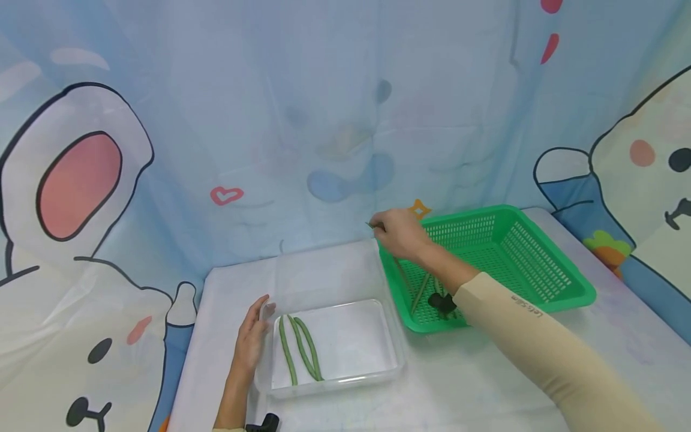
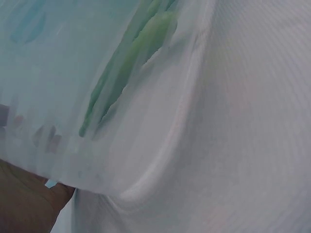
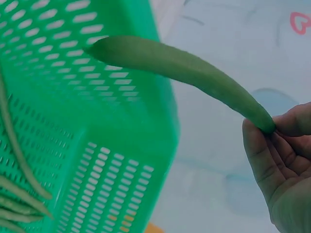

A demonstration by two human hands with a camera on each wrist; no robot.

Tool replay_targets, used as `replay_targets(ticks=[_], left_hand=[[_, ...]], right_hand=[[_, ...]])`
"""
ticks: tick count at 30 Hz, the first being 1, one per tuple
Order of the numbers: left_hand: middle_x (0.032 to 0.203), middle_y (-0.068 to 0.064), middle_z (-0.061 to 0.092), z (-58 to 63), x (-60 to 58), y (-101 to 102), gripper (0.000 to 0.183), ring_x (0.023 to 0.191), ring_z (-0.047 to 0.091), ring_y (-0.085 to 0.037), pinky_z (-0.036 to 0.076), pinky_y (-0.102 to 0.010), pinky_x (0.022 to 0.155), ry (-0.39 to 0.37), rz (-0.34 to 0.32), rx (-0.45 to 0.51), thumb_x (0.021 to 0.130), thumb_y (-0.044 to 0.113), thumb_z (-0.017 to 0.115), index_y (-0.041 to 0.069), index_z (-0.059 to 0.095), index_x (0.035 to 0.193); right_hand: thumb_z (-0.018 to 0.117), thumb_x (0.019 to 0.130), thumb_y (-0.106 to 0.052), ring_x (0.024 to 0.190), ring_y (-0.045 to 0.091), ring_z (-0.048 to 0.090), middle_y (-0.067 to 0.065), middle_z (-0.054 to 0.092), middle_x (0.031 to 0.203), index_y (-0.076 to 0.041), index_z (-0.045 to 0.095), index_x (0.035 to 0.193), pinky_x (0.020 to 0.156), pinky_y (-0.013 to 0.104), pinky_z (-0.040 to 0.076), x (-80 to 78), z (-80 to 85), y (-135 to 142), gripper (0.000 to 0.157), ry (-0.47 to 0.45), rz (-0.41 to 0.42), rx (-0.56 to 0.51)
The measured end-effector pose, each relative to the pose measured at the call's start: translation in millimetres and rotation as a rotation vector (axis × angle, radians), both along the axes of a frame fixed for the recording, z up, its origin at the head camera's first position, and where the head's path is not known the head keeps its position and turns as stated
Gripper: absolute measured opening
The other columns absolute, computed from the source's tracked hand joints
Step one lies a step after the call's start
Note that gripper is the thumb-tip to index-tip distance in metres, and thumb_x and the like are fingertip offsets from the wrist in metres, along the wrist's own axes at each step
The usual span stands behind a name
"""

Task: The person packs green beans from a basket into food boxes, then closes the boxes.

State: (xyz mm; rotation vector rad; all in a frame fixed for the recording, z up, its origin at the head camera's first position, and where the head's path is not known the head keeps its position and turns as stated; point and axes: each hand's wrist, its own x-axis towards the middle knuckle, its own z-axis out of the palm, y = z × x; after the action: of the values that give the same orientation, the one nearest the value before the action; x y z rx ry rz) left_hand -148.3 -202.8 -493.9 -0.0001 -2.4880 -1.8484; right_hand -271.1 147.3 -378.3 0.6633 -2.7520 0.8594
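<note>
My right hand (image 1: 402, 234) pinches one end of a green bean (image 3: 184, 65) between thumb and fingers. In the right wrist view the bean curves away from the fingertips, its far end overlapping the green basket (image 3: 167, 126). On the table, my left hand (image 1: 251, 339) holds the left wall of a clear plastic container (image 1: 335, 390), with its fingers at the rim. Three long green beans (image 1: 286, 351) lie in the container's left half. The left wrist view shows beans (image 2: 131, 60) through the clear wall, with only part of the hand visible.
The green perforated basket stands right of the container, close to its right wall. Several more green beans (image 3: 19, 145) lie inside it, partly hidden by my right arm in the head view. A printed blue curtain (image 1: 324, 120) hangs behind the white-covered table (image 1: 459, 384).
</note>
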Motion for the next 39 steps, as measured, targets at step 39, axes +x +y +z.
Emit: replay_targets(ticks=[39], left_hand=[[0.149, -0.007, 0.041, -39.0, -14.7, -11.7, 0.056, 0.144, 0.022, -0.025, 0.019, -0.060, 0.110, 0.057, 0.013, 0.016, 0.093, 0.006, 0.035, 0.028, 0.040, 0.144]], right_hand=[[0.054, 0.094, -0.008, 0.059, 0.003, 0.060, -0.003, 0.068, 0.080, -0.009, 0.062, 0.118, 0.057, 0.026, 0.049, 27.8, -8.1, -69.6, 0.026, -0.078, 0.164, -0.154]])
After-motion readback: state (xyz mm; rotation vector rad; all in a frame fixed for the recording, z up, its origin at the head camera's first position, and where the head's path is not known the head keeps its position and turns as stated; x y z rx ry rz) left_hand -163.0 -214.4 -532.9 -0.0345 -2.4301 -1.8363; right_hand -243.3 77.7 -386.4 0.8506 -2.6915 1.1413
